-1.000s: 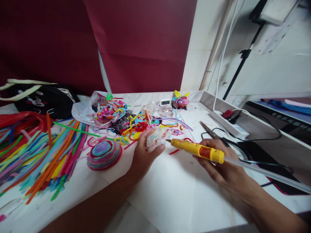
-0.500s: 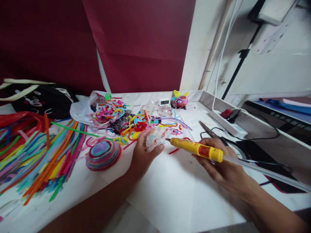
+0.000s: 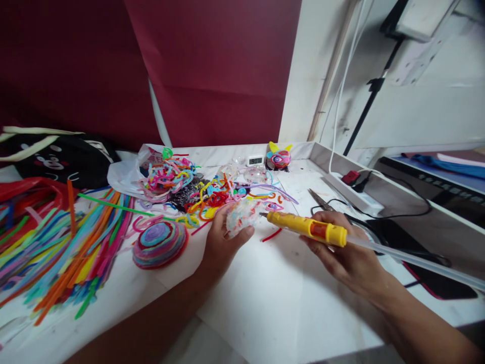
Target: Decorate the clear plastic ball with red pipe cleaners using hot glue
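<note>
My left hand [image 3: 223,240] is wrapped around a clear, rounded plastic shell [image 3: 242,217] speckled with white and orange bits. In my right hand [image 3: 344,247] is a yellow hot glue gun [image 3: 306,227], a long translucent glue stick [image 3: 401,257] sticking out of its back. The gun's nozzle points left and is close to the shell's right side; whether they touch I cannot tell. Left of my left hand, a dome coiled from coloured pipe cleaners [image 3: 159,244] rests on the white table [image 3: 265,303].
Bundled pipe cleaners [image 3: 79,247] spread at the left, with a tangled heap of pieces [image 3: 170,177] behind. Scissors [image 3: 320,199], a power strip [image 3: 356,194] and a black phone-like slab [image 3: 435,280] lie right. A small clock [image 3: 255,161] and a horned ball figure [image 3: 279,156] stand at the back.
The view has shifted slightly. The glue gun's nozzle has moved a little up and away from the shell; both hands keep their hold.
</note>
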The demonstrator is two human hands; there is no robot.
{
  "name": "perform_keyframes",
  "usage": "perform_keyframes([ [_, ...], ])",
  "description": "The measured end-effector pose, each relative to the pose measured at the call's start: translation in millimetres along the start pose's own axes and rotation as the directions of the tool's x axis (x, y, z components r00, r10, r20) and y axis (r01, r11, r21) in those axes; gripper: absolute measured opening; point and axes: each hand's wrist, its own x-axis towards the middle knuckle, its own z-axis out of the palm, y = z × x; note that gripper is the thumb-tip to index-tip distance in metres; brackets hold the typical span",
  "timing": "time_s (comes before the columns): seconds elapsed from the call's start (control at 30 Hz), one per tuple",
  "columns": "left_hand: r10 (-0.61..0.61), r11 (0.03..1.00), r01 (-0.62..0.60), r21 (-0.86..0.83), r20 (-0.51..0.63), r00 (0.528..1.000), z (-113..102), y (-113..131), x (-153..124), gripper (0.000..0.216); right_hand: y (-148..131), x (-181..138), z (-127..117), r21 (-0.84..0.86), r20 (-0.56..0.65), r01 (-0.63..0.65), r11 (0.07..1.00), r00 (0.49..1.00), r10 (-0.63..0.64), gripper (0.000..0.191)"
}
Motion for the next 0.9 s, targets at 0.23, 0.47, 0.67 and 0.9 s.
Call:
perform_keyframes([
  [0.23, -0.001, 1.0, 0.001, -0.007, 0.013, 1.0, -0.9, 0.0, 0.4, 0.079, 1.9, -1.0, 1.3, -0.015, -0.001, -0.003, 1.0, 1.0, 0.003, 0.019],
  [0.47, 0.009, 1.0, -0.009, -0.026, 0.006, 1.0, -0.2, 0.0, 0.4, 0.077, 5.2, -1.2, 1.9, 0.023, 0.003, -0.027, 0.999, 1.0, 0.027, 0.022],
  [0.67, 0.02, 1.0, -0.02, -0.021, 0.019, 1.0, -0.3, -0.6, 0.6, 0.078, 6.3, -2.3, 2.9, 0.036, -0.011, -0.012, 0.999, 1.0, 0.013, 0.019],
  [0.9, 0.015, 1.0, -0.014, -0.027, 0.022, 1.0, -0.3, 0.7, -0.2, 0.077, 2.9, -1.9, 1.5, 0.028, 0.002, -0.032, 0.999, 0.999, 0.032, 0.021],
])
